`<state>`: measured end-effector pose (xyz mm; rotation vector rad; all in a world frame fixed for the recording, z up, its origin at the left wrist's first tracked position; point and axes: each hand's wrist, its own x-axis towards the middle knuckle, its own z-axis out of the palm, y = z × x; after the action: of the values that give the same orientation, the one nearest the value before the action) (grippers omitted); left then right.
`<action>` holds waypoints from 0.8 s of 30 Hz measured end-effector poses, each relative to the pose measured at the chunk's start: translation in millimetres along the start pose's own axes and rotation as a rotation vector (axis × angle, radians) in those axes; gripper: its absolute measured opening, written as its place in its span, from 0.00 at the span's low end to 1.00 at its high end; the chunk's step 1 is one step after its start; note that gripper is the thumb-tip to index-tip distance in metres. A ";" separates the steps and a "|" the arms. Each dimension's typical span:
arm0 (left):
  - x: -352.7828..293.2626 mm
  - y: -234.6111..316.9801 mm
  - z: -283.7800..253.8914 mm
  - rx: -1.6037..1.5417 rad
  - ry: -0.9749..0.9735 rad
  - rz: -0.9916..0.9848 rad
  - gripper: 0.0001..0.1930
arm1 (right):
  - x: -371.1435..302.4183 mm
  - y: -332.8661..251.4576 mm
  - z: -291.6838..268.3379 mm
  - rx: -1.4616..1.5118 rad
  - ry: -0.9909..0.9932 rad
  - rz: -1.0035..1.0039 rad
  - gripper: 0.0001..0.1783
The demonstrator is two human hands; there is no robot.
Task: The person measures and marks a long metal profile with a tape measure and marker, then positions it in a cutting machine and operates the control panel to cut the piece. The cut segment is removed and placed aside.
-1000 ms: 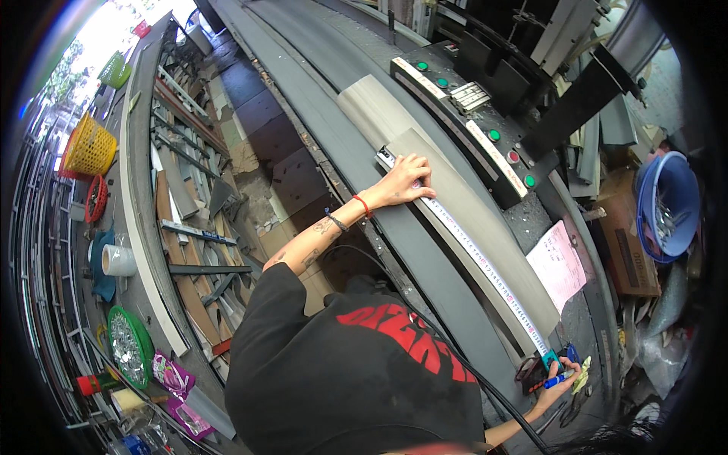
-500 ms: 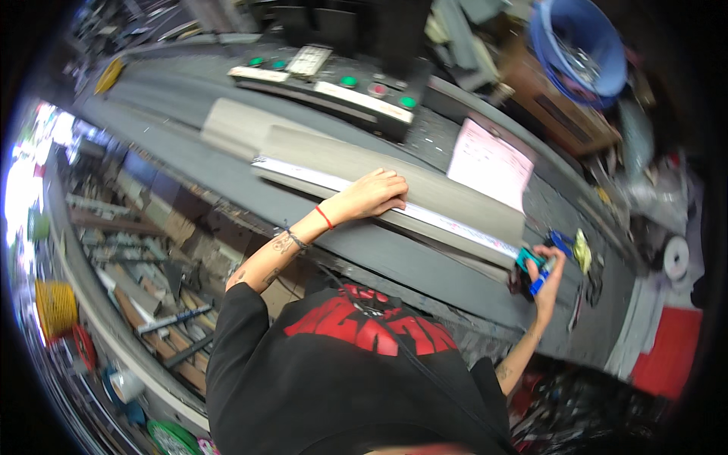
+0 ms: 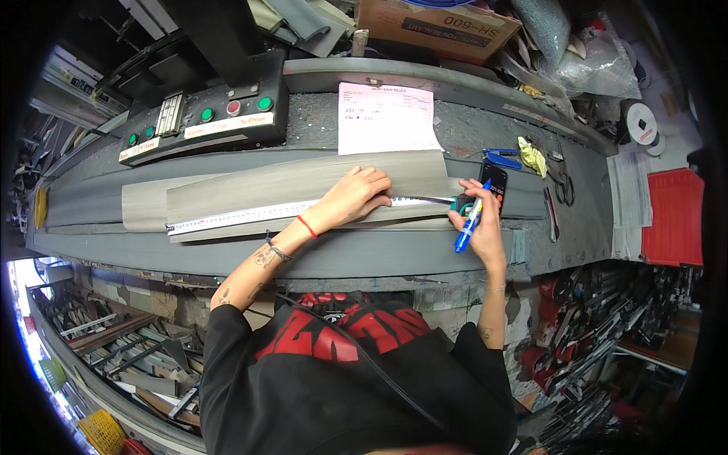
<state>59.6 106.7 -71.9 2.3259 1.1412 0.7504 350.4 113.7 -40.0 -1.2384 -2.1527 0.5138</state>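
Observation:
A grey flat strip of rubber-like sheet lies lengthwise on the bench, over another grey piece. Along its near side runs the white blade of a tape measure, hooked end at the strip's left end. My left hand rests on the strip with bent fingers, its thumb pinning the blade. Farther right, my right hand grips the teal tape case just beyond the strip's right end. A blue marker is held in the same hand, pointing down toward me. Beside it lies a smartphone.
A pink written sheet lies behind the strip. At back left stands a control box with green and red buttons. To the right are a blue stapler-like tool, yellow crumpled material, scissors and a slim cutter.
My right hand, with tape case and marker, has come closer to my left hand, and less blade is out. The whole view has also turned, levelling the bench.

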 end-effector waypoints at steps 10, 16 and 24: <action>2.5 6.5 3.1 -0.037 0.012 -0.093 0.09 | -31.3 -17.7 52.5 0.626 0.274 0.006 0.31; 4.4 9.8 3.7 -0.031 0.012 -0.109 0.08 | -53.9 -20.3 77.8 0.227 0.390 -0.093 0.15; -1.4 9.4 2.7 0.029 0.048 -0.095 0.12 | -32.2 9.2 46.0 -0.237 0.314 -0.149 0.24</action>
<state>66.0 99.9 -68.8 2.2708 1.2820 0.7628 338.3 88.6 -89.7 -1.1784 -2.0537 -0.0018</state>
